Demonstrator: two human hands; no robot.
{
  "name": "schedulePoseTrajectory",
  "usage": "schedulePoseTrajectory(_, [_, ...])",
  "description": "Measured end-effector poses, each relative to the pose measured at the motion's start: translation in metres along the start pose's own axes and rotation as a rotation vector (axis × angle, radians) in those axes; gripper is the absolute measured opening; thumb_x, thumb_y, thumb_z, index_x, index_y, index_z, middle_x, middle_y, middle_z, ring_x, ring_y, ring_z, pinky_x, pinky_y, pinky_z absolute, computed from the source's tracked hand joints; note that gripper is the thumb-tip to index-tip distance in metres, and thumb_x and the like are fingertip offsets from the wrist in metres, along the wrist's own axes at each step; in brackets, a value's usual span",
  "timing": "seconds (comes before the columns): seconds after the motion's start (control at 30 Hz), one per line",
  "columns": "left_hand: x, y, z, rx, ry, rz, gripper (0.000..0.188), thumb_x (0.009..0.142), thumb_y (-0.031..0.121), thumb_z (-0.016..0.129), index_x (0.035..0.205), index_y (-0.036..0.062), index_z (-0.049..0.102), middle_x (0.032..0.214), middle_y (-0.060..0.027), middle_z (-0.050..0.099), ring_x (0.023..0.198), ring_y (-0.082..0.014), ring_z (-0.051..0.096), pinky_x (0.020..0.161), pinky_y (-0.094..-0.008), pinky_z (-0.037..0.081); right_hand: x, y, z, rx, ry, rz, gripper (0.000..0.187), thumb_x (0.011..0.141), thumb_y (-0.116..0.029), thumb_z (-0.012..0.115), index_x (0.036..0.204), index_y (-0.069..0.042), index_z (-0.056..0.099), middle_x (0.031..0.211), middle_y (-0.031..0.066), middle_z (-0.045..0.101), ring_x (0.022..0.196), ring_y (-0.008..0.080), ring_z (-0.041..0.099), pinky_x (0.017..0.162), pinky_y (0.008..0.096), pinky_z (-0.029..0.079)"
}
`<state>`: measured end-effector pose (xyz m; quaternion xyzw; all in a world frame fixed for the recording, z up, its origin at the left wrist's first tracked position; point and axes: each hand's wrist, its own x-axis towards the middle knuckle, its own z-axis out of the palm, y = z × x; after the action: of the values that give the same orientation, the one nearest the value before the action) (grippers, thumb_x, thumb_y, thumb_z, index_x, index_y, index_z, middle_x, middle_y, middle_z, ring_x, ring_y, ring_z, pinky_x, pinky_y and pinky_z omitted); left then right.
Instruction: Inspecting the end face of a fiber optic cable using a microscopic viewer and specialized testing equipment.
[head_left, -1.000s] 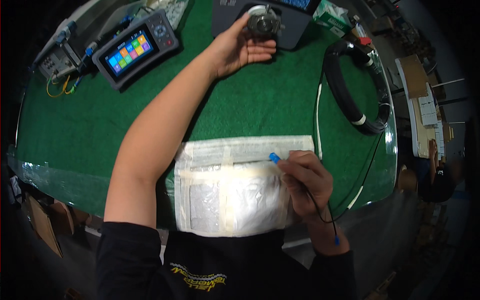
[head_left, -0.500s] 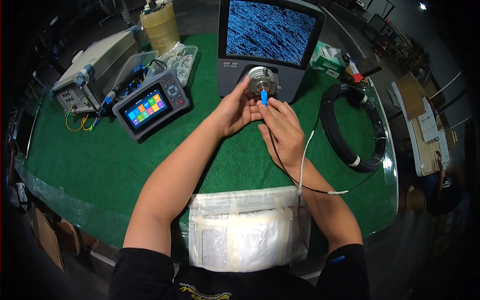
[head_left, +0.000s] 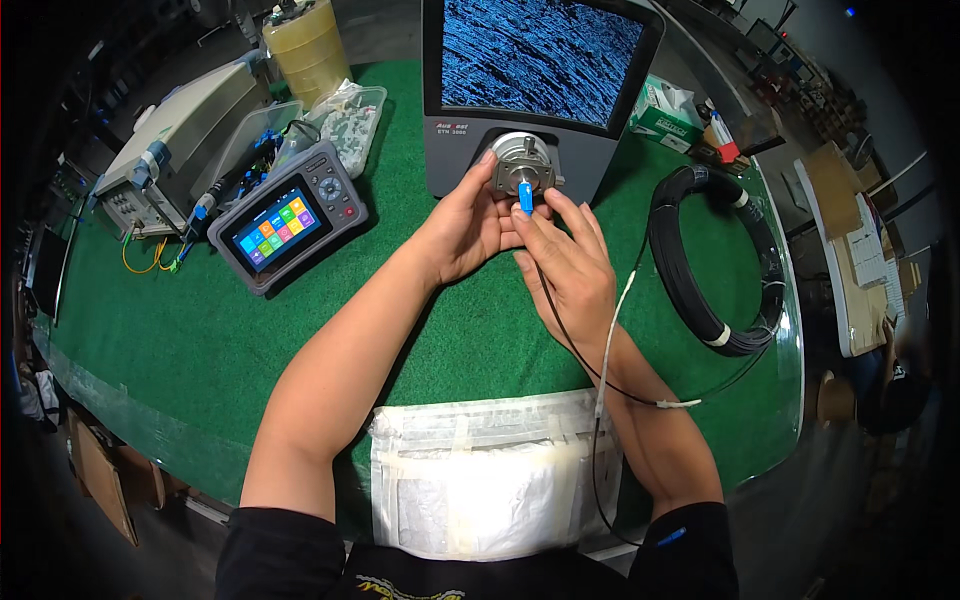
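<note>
Head view: right grip (head_left: pixel 565 265) pinches blue connector (head_left: pixel 525 196) — left grip (head_left: pixel 470 225) clasps metal port (head_left: pixel 521 168).

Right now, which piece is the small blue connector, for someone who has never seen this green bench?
Start at the grey inspection unit with the blue-textured screen at the back of the green mat. On its front sits a round metal port; the small blue plastic connector is there, pinched by the right hand. It alone trails a thin black cable.

Blue monitor screen (head_left: pixel 540 55); colourful tester screen (head_left: pixel 274 228).
</note>
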<state>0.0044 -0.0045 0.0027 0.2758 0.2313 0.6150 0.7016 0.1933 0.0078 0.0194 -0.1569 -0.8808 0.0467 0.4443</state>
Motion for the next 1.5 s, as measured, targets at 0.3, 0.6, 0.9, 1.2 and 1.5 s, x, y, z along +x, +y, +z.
schedulePoseTrajectory(0.3, [-0.003,0.002,0.001,0.004,0.012,-0.004,0.063,0.110,0.056,0.037,0.138,0.0024,0.054,0.126,-0.0179,0.066,0.115,-0.0271,0.068,0.103,-0.0430,0.055,0.015,-0.004,0.001,0.044,0.144,0.032,0.035,0.088,-0.008,0.077,0.123,-0.006,0.073,0.113,0.0100,0.076,0.114,0.0339,0.065,0.098,0.0508,0.049])
schedulePoseTrajectory(0.6, [-0.005,0.002,0.001,-0.051,-0.004,-0.011,0.059,0.111,0.053,0.038,0.136,0.0027,0.055,0.126,-0.0150,0.066,0.117,-0.0269,0.067,0.104,-0.0444,0.054,0.033,-0.003,0.005,-0.071,0.217,-0.051,0.036,0.080,-0.006,0.077,0.115,-0.007,0.075,0.097,0.0052,0.073,0.102,0.0297,0.066,0.092,0.0441,0.051])
schedulePoseTrajectory(0.9, [0.002,0.006,-0.006,-0.036,-0.135,-0.100,0.083,0.103,0.071,0.038,0.143,-0.0009,0.048,0.132,-0.0229,0.064,0.115,-0.0338,0.068,0.103,-0.0490,0.055,0.019,0.004,0.048,0.354,0.334,0.457,0.090,0.076,-0.021,0.092,0.150,-0.003,0.043,0.138,0.0187,0.049,0.119,0.0366,0.059,0.098,0.0448,0.050])
schedulePoseTrajectory(1.2, [0.006,0.010,0.002,-0.010,0.018,-0.153,0.074,0.101,0.072,0.041,0.145,0.0132,0.052,0.139,-0.0137,0.062,0.126,-0.0297,0.063,0.110,-0.0485,0.050,0.028,0.017,0.058,0.130,0.346,0.463,0.068,0.069,-0.002,0.081,0.132,-0.011,0.057,0.120,0.0144,0.056,0.114,0.0382,0.056,0.098,0.0491,0.046])
schedulePoseTrajectory(1.5, [0.005,0.009,-0.001,-0.027,-0.015,-0.160,0.074,0.102,0.071,0.041,0.146,0.0133,0.049,0.135,-0.0144,0.064,0.122,-0.0284,0.065,0.107,-0.0462,0.053,0.023,0.024,0.061,0.151,0.318,0.433,0.064,0.076,0.000,0.081,0.134,-0.009,0.057,0.125,0.0133,0.054,0.105,0.0252,0.064,0.074,0.0296,0.062])
